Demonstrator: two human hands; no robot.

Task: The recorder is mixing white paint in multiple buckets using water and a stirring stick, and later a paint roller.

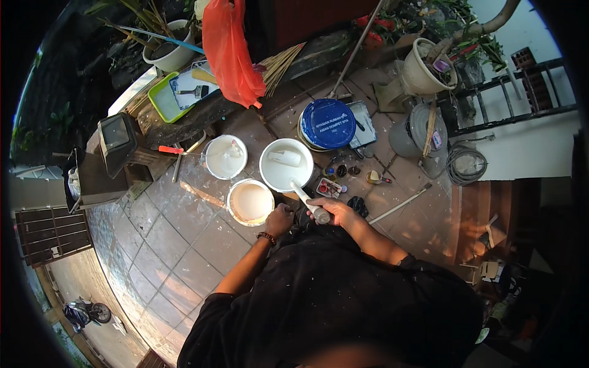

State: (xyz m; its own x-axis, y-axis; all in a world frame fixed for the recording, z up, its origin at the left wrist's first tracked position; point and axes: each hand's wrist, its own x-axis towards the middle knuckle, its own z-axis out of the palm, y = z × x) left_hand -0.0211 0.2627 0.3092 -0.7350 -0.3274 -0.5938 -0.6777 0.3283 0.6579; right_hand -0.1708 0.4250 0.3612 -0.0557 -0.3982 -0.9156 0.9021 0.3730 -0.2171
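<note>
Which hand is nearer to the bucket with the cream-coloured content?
Left. The left hand is just beside the right side of this bucket; whether it touches is unclear. The right hand is farther to the right, holding a white handle that reaches into another bucket.

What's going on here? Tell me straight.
A person's right grip is closed on a whitish handle whose far end reaches over the rim of a wide white bucket. The left grip is next to a bucket of something cream-coloured; I can't tell whether it holds anything. Another white bucket and a blue-lidded pail stand nearby.
</note>
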